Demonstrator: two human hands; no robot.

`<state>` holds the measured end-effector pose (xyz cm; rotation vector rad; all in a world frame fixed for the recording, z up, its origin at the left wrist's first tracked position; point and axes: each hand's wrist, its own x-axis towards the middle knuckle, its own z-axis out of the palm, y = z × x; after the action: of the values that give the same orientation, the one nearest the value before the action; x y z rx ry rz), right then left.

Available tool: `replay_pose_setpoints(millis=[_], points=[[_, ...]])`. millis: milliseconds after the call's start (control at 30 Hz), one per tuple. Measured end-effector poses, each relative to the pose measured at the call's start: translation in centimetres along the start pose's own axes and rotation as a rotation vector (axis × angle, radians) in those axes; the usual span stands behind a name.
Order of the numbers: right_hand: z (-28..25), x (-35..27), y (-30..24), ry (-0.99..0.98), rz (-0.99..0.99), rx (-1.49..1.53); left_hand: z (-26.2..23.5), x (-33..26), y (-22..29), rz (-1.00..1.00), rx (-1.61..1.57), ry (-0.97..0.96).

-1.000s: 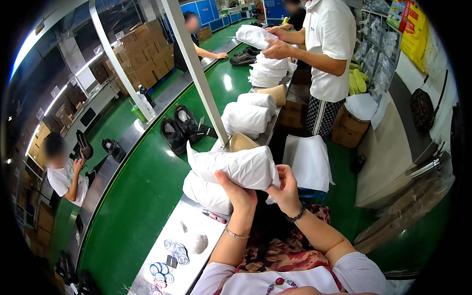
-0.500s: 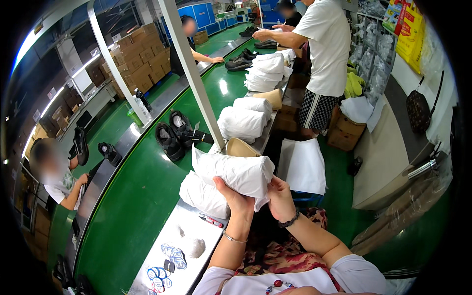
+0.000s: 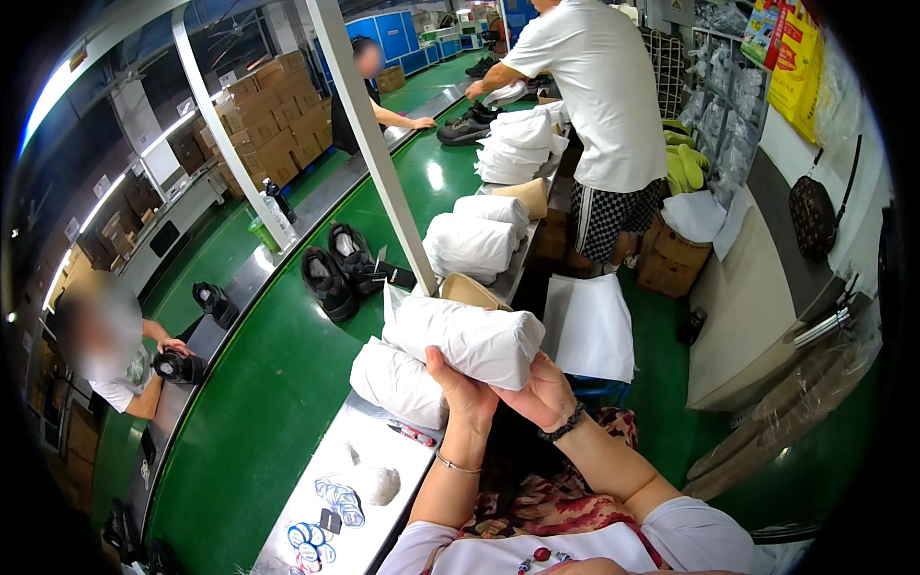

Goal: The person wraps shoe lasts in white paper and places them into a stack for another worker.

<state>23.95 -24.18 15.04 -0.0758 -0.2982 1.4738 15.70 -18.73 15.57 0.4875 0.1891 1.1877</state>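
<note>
Between my two hands is a bundle wrapped in white paper (image 3: 460, 333); what lies inside is hidden. My left hand (image 3: 464, 391) grips its near side, the thumb up against the paper. Under the right end, my right hand (image 3: 542, 391) cups the bundle with its fingers partly hidden. A second white wrapped bundle (image 3: 395, 381) lies on the metal ledge just left of and below the held one. Behind it a tan cardboard piece (image 3: 471, 291) sticks up. On the ledge near my left wrist lie red-handled snippers (image 3: 412, 433).
A pair of black shoes (image 3: 335, 278) stands on the green conveyor belt (image 3: 259, 383) beside a white post (image 3: 369, 144). More wrapped bundles (image 3: 470, 240) line the ledge. White paper sheets (image 3: 588, 326) lie stacked at right. Round stickers (image 3: 311, 544) are on the ledge. Co-workers stand ahead and at left.
My right hand has shifted from the bundle's end fold to beneath it. The co-worker at left lowered a shoe onto the far ledge. The person in white ahead leaned left toward the belt.
</note>
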Motion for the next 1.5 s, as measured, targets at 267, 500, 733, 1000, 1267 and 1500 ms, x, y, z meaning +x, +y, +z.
replay_pose_setpoints(millis=[267, 500, 733, 1000, 1267, 1500], points=[[-1.4, 0.1, 0.3, 0.015, -0.049, 0.088, 0.3, -0.1, 0.1, -0.02, 0.014, -0.017], [0.7, -0.3, 0.6, 0.069, -0.034, 0.047, -0.5, 0.3, 0.4, -0.05, 0.007, -0.143], [0.7, 0.3, 0.6, -0.128, 0.08, 0.072, -0.8, 0.0, 0.1, -0.01, 0.084, 0.007], [1.3, -0.5, -0.8, 0.103, 0.145, -0.066, -0.7, -0.2, 0.8, -0.036, 0.063, -0.082], [1.1, -1.6, -1.5, 0.092, 0.17, -0.227, -1.4, 0.3, 0.5, -0.065, 0.017, -0.132], [1.7, -1.4, -1.5, 0.117, 0.182, -0.272, -1.4, 0.3, 0.7, -0.057, 0.039, -0.12]])
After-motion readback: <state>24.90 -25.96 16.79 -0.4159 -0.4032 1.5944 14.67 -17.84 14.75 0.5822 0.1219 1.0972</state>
